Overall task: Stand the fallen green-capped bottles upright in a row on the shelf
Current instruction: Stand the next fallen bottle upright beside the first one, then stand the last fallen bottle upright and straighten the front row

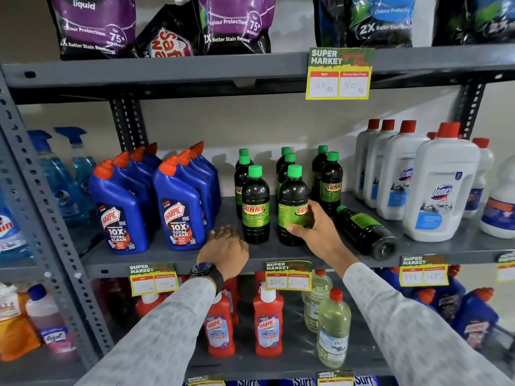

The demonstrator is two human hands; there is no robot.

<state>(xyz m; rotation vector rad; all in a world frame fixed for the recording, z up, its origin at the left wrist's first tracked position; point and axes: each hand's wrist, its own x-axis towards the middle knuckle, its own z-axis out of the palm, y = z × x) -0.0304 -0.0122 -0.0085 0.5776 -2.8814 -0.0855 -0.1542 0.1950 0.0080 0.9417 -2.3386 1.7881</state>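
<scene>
Several dark bottles with green caps and green "Sunny" labels stand upright in three short rows on the middle shelf (434, 247). My right hand (312, 222) grips the front bottle of the middle row (291, 196), which stands upright on the shelf. To its left stands the front bottle of the left row (255, 203). One green-capped bottle (366, 232) lies on its side to the right of my right hand, cap pointing back. My left hand (224, 249) rests palm down on the shelf's front edge, beside the left row, holding nothing.
Blue Harpic bottles (178, 207) stand close on the left, white Domex bottles (443, 185) close on the right. Price tags (288, 275) hang from the shelf's front edge. Detergent pouches fill the shelf above; red and clear bottles stand on the shelf below.
</scene>
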